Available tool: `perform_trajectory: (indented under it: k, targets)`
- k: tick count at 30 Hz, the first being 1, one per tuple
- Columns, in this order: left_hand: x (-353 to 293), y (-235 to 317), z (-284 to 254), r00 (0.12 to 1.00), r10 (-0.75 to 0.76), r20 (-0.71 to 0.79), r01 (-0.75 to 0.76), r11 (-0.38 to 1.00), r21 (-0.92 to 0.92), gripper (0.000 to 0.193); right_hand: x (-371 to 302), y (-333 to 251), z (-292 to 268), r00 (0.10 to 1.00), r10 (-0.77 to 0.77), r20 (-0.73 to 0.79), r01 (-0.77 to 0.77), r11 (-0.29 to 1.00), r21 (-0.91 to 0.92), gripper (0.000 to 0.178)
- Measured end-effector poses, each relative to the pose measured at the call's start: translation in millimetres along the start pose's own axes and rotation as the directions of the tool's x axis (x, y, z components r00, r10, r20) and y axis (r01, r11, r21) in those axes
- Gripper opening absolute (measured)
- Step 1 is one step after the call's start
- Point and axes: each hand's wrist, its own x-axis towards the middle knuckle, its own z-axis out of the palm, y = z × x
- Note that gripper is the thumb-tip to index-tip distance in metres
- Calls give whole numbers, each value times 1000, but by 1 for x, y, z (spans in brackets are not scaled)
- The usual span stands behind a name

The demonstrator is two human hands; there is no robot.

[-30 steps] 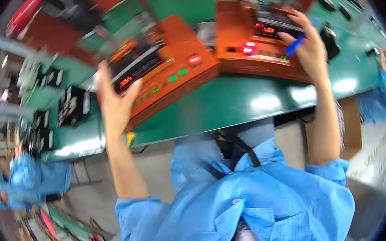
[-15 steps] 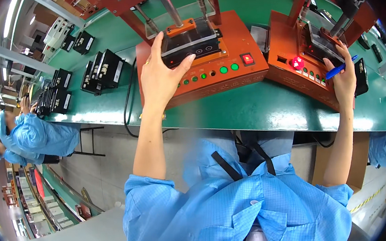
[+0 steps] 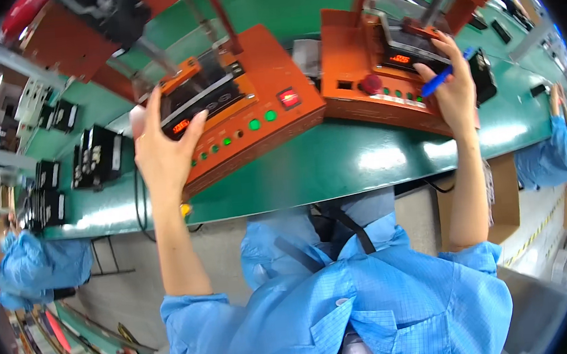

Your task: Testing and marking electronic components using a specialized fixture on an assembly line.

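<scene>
My left hand (image 3: 165, 150) is closed about the end of a black rectangular device (image 3: 215, 103), index finger along its left end and thumb at its front face. Red digits glow on the device, seated in an orange-red press fixture (image 3: 282, 66). A blue pen (image 3: 438, 82) is held in my right hand (image 3: 455, 98). Its thumb and index finger also reach the right end of a second black device (image 3: 408, 55) with lit red digits. That one sits in another orange-red press fixture (image 3: 338, 44). My remaining left fingers are partly hidden behind the hand.
Green lamps and a lit red rocker switch (image 3: 288, 98) line the left fixture's front; the right has a red knob (image 3: 371, 85). Black devices (image 3: 96, 156) stand on the green bench (image 3: 282, 160) at left, another (image 3: 482, 78) beside my right hand. People in blue work at both sides.
Red digits now show on both devices, where only small red lights showed before. The whole view has shifted and tilted, moving the fixtures leftward. Both hands remain at their devices, pen still held.
</scene>
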Motion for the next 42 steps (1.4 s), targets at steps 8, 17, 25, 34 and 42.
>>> perform_trajectory:
  k: [8,17,25,34,42]
  targets:
    - [1,-9,9,991,132,-8,-131,989,66,78,-1,12,-3,998,57,24,-58,997,54,46]
    - [1,-6,10,995,99,8,-99,992,76,77,-3,6,-7,998,62,16,-63,997,45,48]
    - [0,-4,7,999,-36,9,36,999,30,72,-1,3,-2,999,-32,-15,31,995,-97,52]
    - [-1,2,5,990,-116,79,114,993,32,75,-2,-1,-6,999,-22,-34,15,983,-184,54]
    - [-2,-1,7,993,-96,70,93,994,48,76,-3,2,-5,999,-23,-40,15,981,-191,53]
